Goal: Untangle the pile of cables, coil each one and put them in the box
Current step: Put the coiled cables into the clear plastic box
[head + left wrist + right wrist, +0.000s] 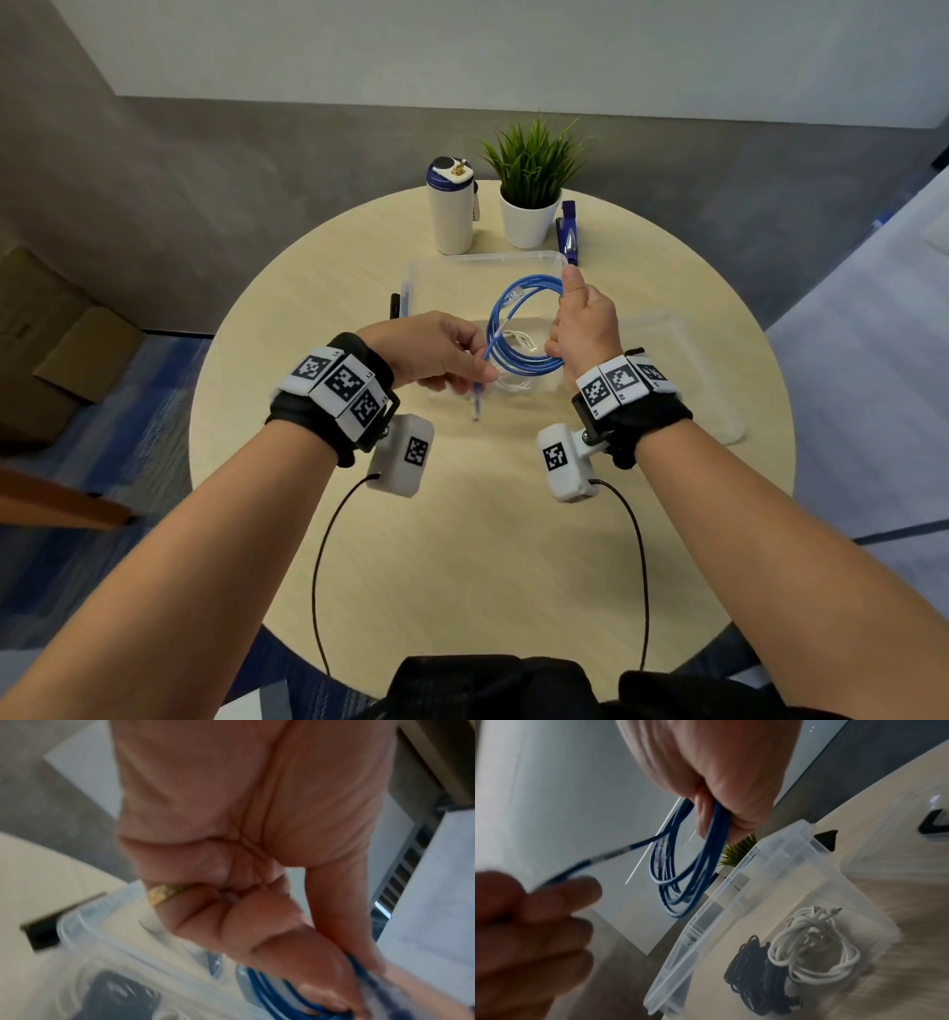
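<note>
Left hand [521, 923] — blurred, edge-cropped

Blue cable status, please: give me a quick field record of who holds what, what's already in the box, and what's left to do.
blue cable: mostly coiled in loops, held above the box
right hand: grips the coil's loops
left hand: pinches the loose tail, plug end hanging below
box: clear plastic, open, on the round table
in box: white cable and black cable, both bundled
lid: lies on the table to the right of the box
left to do: probably wind in the tail, then put the coil in the box
</note>
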Action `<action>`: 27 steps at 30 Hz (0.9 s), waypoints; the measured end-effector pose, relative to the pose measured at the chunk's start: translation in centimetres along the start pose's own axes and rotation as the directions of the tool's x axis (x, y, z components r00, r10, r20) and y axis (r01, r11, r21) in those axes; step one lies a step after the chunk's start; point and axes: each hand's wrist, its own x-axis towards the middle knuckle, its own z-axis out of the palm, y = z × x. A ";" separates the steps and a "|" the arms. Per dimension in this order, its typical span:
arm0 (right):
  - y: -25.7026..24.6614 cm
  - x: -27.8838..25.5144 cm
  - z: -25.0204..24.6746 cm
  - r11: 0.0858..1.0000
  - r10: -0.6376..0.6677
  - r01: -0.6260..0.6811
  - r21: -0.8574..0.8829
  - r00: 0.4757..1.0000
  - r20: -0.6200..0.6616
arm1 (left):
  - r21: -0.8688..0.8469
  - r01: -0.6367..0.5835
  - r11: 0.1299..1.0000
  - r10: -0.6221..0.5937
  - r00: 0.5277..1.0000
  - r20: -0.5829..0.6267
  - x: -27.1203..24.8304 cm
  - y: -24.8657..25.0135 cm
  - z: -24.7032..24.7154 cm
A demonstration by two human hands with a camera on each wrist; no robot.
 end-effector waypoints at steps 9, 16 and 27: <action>-0.9 -0.6 0.0 0.966 0.099 -0.139 0.217 0.978 0.184 | 0.174 0.066 0.983 0.041 0.835 -0.548 1.9 -2.2 -1.3; -1.6 -1.2 0.4 0.932 0.093 -0.187 0.310 0.951 0.295 | -0.617 -0.321 0.718 -0.070 0.849 -0.524 2.9 -2.6 1.3; -1.2 -0.8 0.8 0.939 0.036 -0.082 0.334 0.989 0.142 | -0.812 -0.231 0.535 0.137 0.973 -0.187 2.0 -2.6 3.1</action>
